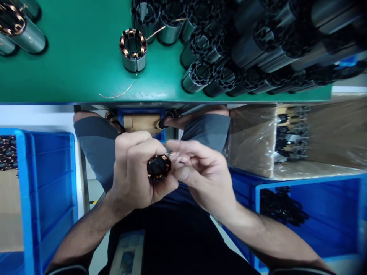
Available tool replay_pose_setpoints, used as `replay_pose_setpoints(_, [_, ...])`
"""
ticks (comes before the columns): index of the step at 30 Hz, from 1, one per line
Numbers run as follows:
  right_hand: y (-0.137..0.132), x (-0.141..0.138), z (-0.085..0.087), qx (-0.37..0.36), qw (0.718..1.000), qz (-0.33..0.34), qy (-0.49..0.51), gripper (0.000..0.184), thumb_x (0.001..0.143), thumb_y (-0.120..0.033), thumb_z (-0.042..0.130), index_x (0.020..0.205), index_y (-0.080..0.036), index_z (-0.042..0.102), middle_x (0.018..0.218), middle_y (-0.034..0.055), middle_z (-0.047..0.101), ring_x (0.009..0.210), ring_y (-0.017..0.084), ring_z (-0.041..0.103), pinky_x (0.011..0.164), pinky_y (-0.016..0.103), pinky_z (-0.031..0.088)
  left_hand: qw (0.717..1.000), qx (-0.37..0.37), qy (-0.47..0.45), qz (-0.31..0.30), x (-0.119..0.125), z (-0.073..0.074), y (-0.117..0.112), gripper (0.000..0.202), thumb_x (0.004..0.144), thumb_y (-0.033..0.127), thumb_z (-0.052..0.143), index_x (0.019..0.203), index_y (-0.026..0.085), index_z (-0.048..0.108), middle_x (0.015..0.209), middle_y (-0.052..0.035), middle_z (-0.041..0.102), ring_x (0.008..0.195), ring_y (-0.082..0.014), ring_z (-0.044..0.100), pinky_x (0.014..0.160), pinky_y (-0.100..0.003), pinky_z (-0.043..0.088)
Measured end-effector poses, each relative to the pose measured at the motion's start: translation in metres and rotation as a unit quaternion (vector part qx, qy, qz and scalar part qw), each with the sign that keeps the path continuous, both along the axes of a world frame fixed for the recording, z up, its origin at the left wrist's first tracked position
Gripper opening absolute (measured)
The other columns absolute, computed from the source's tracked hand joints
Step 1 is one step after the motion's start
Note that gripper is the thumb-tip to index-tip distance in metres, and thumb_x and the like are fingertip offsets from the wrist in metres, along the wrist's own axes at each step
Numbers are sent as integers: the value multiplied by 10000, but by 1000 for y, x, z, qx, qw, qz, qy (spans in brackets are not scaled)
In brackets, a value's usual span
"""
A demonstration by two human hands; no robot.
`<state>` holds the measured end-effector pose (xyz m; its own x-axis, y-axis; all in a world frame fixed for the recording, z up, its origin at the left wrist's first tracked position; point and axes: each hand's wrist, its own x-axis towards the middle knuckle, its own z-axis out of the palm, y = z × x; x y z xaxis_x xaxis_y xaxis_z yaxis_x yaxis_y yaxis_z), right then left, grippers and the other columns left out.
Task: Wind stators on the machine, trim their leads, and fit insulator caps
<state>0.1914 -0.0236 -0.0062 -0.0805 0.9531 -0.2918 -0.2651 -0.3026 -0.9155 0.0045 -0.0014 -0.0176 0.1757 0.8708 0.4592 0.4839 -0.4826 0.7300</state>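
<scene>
My left hand [134, 168] is wrapped round a motor stator [158, 167], whose open end with copper windings faces up toward me. A thin wire [169, 154] runs from the stator's rim toward my right hand [206, 175]. The fingertips of that hand are blurred by motion and pinched together at the wire, close beside the stator. On the green table in front stands another wound stator [133, 51], upright, with a copper wire end sticking out to the right. A loose piece of copper wire [116, 94] lies near the table's front edge.
Many bare stator cores [198, 76] stand and lie stacked on the green table [77, 49] at the right. Wound stators [30, 34] sit at far left. Blue crates [47, 183] flank me. A plastic-lined carton [254, 141] and black parts [282, 206] are at right.
</scene>
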Motion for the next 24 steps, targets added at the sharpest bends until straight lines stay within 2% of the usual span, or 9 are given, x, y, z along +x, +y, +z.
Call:
replay_pose_setpoints(4, [-6, -6, -10, -22, 999, -14, 42, 154, 995, -420, 1050, 1109, -339, 984, 1123, 31, 946, 1069, 211, 893, 1002, 348, 756, 995, 74, 64, -5, -3, -11, -1, 247, 1082, 405, 855, 1233, 258, 725, 1151, -90, 778, 1019, -253, 781, 927, -396, 683])
replay_pose_setpoints(8, [1, 3, -7, 14, 1000, 7, 27, 72, 1025, -325, 1024, 1060, -319, 961, 1022, 11, 894, 958, 174, 846, 897, 295, 726, 991, 104, 88, -9, -4, -10, -4, 242, 1053, 312, 837, 1266, 246, 742, 1168, -96, 756, 944, -229, 710, 884, -371, 657])
replay_pose_setpoints(12, [21, 30, 10, 147, 975, 94, -139, 114, 987, -296, 1046, 1027, -295, 939, 1150, 69, 862, 1103, 247, 850, 1018, 406, 744, 996, -54, 27, -63, -4, 5, -1, 172, 1054, 248, 804, 1212, 266, 740, 1124, -71, 758, 922, -208, 762, 857, -341, 675])
replay_pose_setpoints(14, [29, 47, 19, 223, 935, 166, -218, 104, 990, -262, 1020, 1032, -305, 935, 1322, 102, 881, 1251, 311, 861, 1153, 495, 733, 939, -284, -87, -175, -6, 6, 3, 106, 1169, 342, 665, 1156, 257, 727, 973, -34, 786, 701, -166, 737, 706, -311, 658])
replay_pose_setpoints(16, [31, 61, 25, 253, 908, 227, -244, 118, 1009, -222, 971, 1054, -313, 912, 1445, 99, 890, 1302, 328, 880, 1174, 499, 737, 798, -497, -182, -288, -7, 0, 4, 485, 1285, 525, 356, 1128, 250, 724, 755, 3, 750, 426, -139, 562, 516, -307, 580])
replay_pose_setpoints(17, [30, 66, 27, 236, 908, 245, -245, 116, 1021, -215, 951, 1061, -305, 891, 1458, 103, 898, 1319, 330, 889, 1152, 481, 749, 758, -541, -206, -302, -8, -4, 3, 626, 1295, 596, 229, 1148, 251, 731, 682, 16, 717, 356, -136, 481, 451, -305, 532])
replay_pose_setpoints(18, [27, 70, 28, 195, 918, 249, -239, 95, 1042, -229, 936, 1057, -289, 864, 1436, 115, 910, 1331, 330, 897, 1120, 459, 759, 770, -534, -209, -279, -9, -9, 0, 670, 1289, 668, 222, 1191, 252, 739, 668, 20, 708, 349, -139, 473, 430, -303, 513])
replay_pose_setpoints(21, [17, 73, 28, 0, 955, 243, -171, 232, 1111, -376, 917, 994, -223, 787, 1278, 155, 938, 1314, 320, 915, 1045, 398, 766, 967, -220, -82, -101, -7, -17, -15, 454, 1123, 692, 813, 1319, 287, 747, 909, -12, 827, 636, -172, 743, 602, -299, 628])
replay_pose_setpoints(24, [12, 73, 30, -78, 950, 276, -120, 367, 1188, -477, 822, 970, -187, 762, 1253, 157, 928, 1156, 257, 931, 980, 358, 762, 990, 76, 87, -81, -2, -10, -24, 447, 945, 324, 1056, 1290, 263, 778, 1091, -36, 888, 913, -225, 873, 824, -321, 701])
